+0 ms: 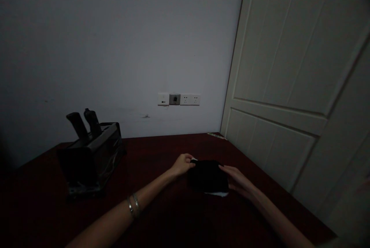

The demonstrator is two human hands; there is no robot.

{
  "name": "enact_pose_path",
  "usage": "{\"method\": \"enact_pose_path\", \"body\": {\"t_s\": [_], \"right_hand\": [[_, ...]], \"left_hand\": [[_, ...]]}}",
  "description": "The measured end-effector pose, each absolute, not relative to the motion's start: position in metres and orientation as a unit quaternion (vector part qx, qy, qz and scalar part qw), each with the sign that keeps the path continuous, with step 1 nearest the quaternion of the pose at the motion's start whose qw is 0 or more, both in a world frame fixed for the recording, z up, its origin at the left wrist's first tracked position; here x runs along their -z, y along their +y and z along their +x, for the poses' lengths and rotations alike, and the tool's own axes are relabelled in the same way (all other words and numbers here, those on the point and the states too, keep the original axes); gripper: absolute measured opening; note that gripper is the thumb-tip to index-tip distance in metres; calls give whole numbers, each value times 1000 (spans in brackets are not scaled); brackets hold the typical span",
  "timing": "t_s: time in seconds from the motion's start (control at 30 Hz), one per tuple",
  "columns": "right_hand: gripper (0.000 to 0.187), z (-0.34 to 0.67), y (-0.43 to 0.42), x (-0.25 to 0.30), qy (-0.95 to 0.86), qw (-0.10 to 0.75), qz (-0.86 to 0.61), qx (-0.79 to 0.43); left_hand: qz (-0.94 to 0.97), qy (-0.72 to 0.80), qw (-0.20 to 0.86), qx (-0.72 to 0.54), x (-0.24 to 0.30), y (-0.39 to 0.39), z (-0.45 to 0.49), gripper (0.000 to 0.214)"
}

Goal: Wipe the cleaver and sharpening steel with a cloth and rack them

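Note:
A flat black piece, which looks like cloth (pixel 207 176), lies over the dark red table with a white layer (pixel 217 194) showing under its front edge. Another bit of white peeks out at its upper left corner. My left hand (pixel 182 165) pinches that corner between thumb and fingers. On the opposite side, my right hand (pixel 236 178) grips the right edge, thumb on top and the other fingers partly hidden beneath. Whether the black piece rests on the table or is slightly raised, I cannot tell in the dim light.
A dark rack (pixel 92 155) with two black handles sticking up stands on the table (pixel 162 145) at the left. Wall sockets (pixel 190 99) sit above the table's back edge. A pale panelled door (pixel 277 124) borders the right side. A thin printed strip (pixel 216 136) lies in the back right corner.

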State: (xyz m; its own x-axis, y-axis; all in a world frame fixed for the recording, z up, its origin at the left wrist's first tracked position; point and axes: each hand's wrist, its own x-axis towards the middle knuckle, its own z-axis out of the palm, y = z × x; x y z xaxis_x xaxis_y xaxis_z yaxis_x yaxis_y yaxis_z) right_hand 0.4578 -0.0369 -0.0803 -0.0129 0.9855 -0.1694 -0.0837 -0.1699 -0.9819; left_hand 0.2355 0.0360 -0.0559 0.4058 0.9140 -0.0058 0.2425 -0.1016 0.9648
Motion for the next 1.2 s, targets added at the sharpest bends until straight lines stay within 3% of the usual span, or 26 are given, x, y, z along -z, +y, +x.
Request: {"method": "enact_pose_path", "body": {"t_s": [0.17, 0.4, 0.5, 0.73, 0.87, 1.2], "right_hand": [[31, 502, -26, 67, -526, 494, -518, -459], [21, 564, -69, 92, -711, 325, -485, -392], [24, 576, -98, 108, -727, 313, -489, -366], [34, 559, -117, 101, -672, 351, -581, -295], [37, 537, -110, 97, -656, 372, -615, -230], [51, 539, -117, 132, -712, 308, -607, -173]], "left_hand": [[802, 303, 358, -369, 46, 25, 255, 27], [987, 52, 89, -123, 99, -21, 263, 27], [993, 17, 33, -111, 112, -32, 261, 27], [990, -3, 31, -139, 109, -43, 263, 36], [986, 60, 46, -149, 104, -49, 270, 43], [976, 132, 155, -75, 125, -38, 281, 70]]}}
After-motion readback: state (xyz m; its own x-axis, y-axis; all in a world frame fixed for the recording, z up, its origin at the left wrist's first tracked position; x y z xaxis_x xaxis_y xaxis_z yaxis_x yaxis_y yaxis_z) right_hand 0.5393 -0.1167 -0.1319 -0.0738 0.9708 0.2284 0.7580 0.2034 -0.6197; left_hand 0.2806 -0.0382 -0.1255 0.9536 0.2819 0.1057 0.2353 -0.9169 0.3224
